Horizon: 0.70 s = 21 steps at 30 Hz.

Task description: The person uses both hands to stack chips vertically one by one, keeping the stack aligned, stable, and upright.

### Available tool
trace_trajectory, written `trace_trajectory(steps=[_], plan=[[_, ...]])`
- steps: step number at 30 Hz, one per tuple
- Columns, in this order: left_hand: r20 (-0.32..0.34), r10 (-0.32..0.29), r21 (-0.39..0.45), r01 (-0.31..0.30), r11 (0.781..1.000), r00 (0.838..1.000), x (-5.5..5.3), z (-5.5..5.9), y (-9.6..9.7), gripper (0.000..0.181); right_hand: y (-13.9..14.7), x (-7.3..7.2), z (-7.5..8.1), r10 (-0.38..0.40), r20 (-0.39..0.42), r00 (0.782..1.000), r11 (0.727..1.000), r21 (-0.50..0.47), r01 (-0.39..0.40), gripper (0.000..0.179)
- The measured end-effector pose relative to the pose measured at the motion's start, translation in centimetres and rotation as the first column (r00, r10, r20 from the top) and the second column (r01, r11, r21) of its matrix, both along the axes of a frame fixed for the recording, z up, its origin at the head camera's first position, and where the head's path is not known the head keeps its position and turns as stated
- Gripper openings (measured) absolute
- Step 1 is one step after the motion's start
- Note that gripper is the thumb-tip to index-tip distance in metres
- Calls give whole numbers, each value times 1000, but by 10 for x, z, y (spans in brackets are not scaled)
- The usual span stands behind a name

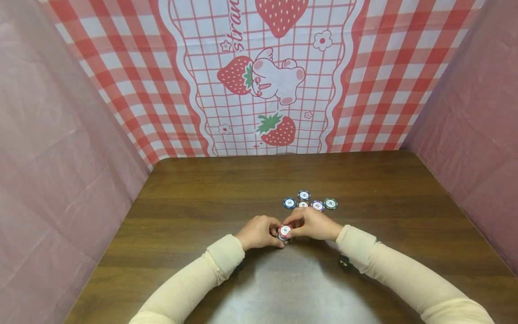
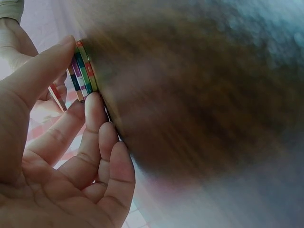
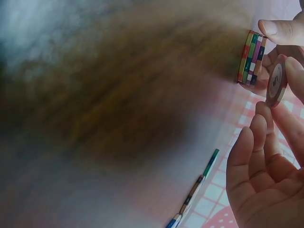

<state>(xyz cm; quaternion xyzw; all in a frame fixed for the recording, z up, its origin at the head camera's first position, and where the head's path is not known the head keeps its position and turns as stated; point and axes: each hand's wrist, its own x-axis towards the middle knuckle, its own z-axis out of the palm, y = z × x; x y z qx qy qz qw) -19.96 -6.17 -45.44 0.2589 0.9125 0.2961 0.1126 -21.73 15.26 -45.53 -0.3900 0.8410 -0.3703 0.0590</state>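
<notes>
On the wooden table, my left hand [image 1: 259, 231] grips a short stack of poker chips [image 2: 81, 71] between thumb and fingers. The stack's edges show green, purple, red and dark bands, and it lies flat on the tabletop. My right hand [image 1: 317, 224] pinches a single red poker chip [image 3: 276, 83] with a white centre by its rim. This chip is held tilted, just above the stack and apart from it in the right wrist view. From the head view, it overlaps the stack and hides most of it.
Beyond my right hand lie several loose poker chips: a blue one [image 1: 289, 203], another blue one [image 1: 304, 195], a purplish one [image 1: 318, 205], a green one [image 1: 330, 204] and a brown one [image 1: 303, 205] partly hidden. A checked strawberry cloth [image 1: 259, 130] hangs behind the table [image 1: 182, 189].
</notes>
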Motion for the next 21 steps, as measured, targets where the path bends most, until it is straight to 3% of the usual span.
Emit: trace_trajectory(steps=[7, 21], plan=[[7, 6, 7, -6, 1000, 1000, 0, -1, 0, 33, -1, 1, 0, 13, 26, 1000, 1000, 5, -14, 23], [7, -2, 11, 2, 1000, 1000, -1, -2, 0, 36, -4, 0, -2, 27, -9, 1000, 999, 43, -27, 22]])
